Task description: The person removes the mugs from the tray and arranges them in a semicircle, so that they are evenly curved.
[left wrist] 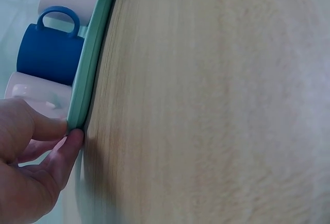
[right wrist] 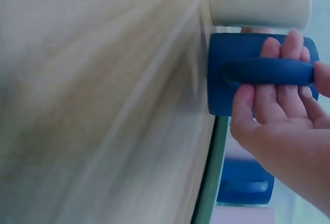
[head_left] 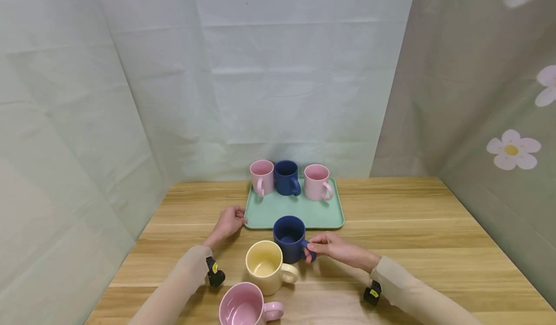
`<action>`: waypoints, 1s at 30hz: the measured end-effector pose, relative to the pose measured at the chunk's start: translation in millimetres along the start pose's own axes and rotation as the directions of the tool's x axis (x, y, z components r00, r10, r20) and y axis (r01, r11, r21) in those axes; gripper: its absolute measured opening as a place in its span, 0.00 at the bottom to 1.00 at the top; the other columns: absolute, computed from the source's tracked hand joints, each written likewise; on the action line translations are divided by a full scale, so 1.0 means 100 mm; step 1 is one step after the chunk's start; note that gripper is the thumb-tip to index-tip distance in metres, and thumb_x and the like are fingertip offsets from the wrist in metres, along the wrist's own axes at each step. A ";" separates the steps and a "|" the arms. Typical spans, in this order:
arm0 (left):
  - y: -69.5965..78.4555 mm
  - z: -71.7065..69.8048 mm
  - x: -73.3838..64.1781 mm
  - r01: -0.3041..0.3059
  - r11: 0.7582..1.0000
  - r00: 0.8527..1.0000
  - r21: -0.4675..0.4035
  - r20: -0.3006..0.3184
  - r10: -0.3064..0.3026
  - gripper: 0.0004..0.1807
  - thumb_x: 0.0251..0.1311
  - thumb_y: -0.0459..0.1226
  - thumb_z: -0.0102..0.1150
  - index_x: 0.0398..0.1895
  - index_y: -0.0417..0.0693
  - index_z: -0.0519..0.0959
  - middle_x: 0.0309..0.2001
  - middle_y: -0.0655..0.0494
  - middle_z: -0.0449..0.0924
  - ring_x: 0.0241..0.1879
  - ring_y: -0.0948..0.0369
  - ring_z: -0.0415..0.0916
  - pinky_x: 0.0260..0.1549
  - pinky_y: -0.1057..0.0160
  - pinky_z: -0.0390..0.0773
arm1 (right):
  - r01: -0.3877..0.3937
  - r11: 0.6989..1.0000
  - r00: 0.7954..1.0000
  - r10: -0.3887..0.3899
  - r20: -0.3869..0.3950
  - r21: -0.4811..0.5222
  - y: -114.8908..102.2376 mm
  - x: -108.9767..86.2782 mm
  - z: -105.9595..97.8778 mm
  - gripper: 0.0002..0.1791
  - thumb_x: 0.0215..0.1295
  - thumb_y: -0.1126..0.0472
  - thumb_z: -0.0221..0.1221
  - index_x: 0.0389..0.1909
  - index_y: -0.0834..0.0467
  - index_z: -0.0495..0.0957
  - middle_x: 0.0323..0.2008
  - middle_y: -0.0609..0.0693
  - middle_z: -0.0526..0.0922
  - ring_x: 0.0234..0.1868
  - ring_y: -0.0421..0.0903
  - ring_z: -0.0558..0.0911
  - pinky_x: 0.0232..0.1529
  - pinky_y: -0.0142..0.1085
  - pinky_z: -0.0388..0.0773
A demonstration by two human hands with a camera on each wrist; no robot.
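My right hand (head_left: 340,249) holds a dark blue mug (head_left: 288,238) by its handle, in front of the mint-green tray (head_left: 299,211). In the right wrist view the fingers pass through the handle loop and the thumb lies on the handle's upper end. With thumb and fingertips, my left hand (head_left: 229,222) pinches the tray's rim at its near left corner, seen closely in the left wrist view. On the tray's back part stand a pink mug (head_left: 262,175), another dark blue mug (head_left: 286,176) and a second pink mug (head_left: 316,182).
A yellow mug (head_left: 264,267) stands close in front of the held mug, its handle to the right. Nearer still is another pink mug (head_left: 243,305), cut off by the lower edge. The wooden table (head_left: 391,209) meets hanging cloth (head_left: 295,98) behind and at both sides.
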State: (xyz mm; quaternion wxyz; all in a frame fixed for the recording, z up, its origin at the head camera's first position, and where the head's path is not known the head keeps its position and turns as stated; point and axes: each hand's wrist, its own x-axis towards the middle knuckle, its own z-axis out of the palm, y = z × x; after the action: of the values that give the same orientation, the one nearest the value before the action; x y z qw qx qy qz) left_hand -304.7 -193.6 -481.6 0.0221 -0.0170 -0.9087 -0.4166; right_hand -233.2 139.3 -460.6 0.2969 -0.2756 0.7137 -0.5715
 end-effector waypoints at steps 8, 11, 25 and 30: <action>0.00 -0.01 0.00 0.016 1.000 1.000 -0.009 0.011 -0.016 0.18 0.54 0.25 0.62 0.49 0.27 0.77 0.38 0.38 0.83 0.39 0.52 0.81 0.39 0.59 0.83 | -0.023 0.998 0.999 0.022 0.030 0.066 0.01 -0.01 -0.08 0.24 0.73 0.56 0.49 0.47 0.77 0.74 0.38 0.50 0.84 0.43 0.41 0.82 0.54 0.36 0.78; 0.00 -0.01 0.00 0.016 1.000 1.000 -0.015 0.012 -0.016 0.18 0.54 0.25 0.62 0.49 0.27 0.77 0.38 0.38 0.83 0.38 0.53 0.81 0.38 0.60 0.83 | -0.029 0.996 1.000 0.029 -0.006 0.087 0.04 0.00 -0.13 0.21 0.74 0.58 0.49 0.47 0.75 0.75 0.38 0.48 0.83 0.41 0.39 0.81 0.51 0.37 0.81; -0.03 -0.01 0.04 0.017 1.000 1.000 -0.017 0.021 -0.016 0.18 0.53 0.25 0.63 0.49 0.27 0.77 0.41 0.37 0.82 0.40 0.50 0.82 0.39 0.59 0.84 | -0.064 0.995 0.958 0.081 -0.276 0.071 0.02 0.08 -0.42 0.21 0.72 0.62 0.48 0.55 0.76 0.66 0.42 0.58 0.80 0.40 0.43 0.81 0.50 0.40 0.81; -0.04 -0.01 0.05 0.029 0.999 0.999 -0.019 0.028 -0.029 0.18 0.53 0.25 0.63 0.49 0.28 0.77 0.41 0.37 0.82 0.40 0.51 0.82 0.40 0.58 0.84 | -0.069 0.997 0.914 0.079 -0.399 0.041 0.00 0.14 -0.47 0.20 0.72 0.63 0.47 0.57 0.74 0.65 0.46 0.66 0.78 0.42 0.48 0.82 0.51 0.43 0.81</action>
State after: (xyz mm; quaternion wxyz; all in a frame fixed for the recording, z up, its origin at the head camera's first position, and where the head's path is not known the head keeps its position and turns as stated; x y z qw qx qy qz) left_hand -309.7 -196.8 -483.5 0.0032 -0.0099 -0.9049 -0.4254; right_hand -277.8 159.7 -454.5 0.1697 -0.1218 0.7616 -0.6135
